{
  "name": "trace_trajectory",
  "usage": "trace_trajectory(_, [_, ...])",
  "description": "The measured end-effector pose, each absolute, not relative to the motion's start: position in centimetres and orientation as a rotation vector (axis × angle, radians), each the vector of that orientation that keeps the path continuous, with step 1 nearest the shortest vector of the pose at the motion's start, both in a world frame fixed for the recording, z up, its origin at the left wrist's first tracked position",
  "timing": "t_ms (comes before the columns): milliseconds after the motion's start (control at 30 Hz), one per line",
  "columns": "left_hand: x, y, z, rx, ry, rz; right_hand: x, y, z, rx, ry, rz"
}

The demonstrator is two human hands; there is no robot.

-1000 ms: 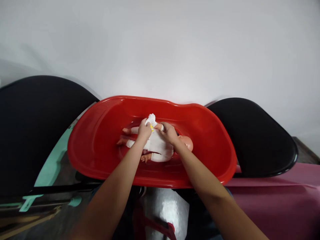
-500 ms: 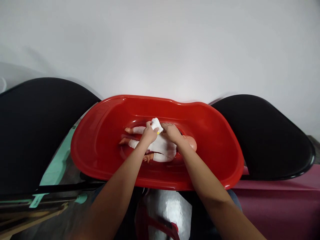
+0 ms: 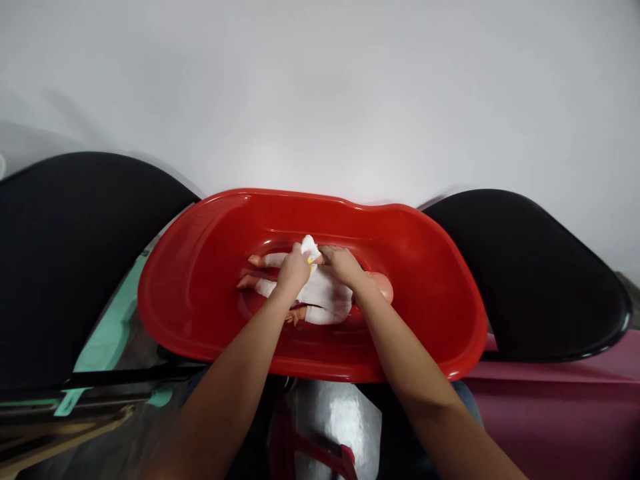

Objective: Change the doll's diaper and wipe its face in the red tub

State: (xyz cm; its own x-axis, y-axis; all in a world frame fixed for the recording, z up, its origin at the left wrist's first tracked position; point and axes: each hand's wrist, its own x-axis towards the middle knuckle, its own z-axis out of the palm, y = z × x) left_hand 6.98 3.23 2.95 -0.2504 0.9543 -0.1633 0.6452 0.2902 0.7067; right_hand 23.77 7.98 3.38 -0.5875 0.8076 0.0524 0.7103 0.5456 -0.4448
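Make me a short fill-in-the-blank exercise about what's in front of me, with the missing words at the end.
The doll lies inside a tub that is coloured ____.
The left hand grips a white cloth with a small ____ mark on it.
The doll's bald head is toward your ____ side.
The doll's outfit is ____.

Missing words: red; yellow; right; white.

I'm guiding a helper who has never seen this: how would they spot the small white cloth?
Find the big red tub between two black surfaces; a doll in white clothes lies inside. Over the doll's body, the left hand grips a small white cloth. Its yellow patch sets it apart from those clothes.
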Motion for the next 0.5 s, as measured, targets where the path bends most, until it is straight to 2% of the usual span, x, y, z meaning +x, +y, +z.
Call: trace_trajectory(500, [6.8,3.4,2.0,1.663,1.799,0.737,24.0,8.2,2.8,-1.298,-2.461,0.642])
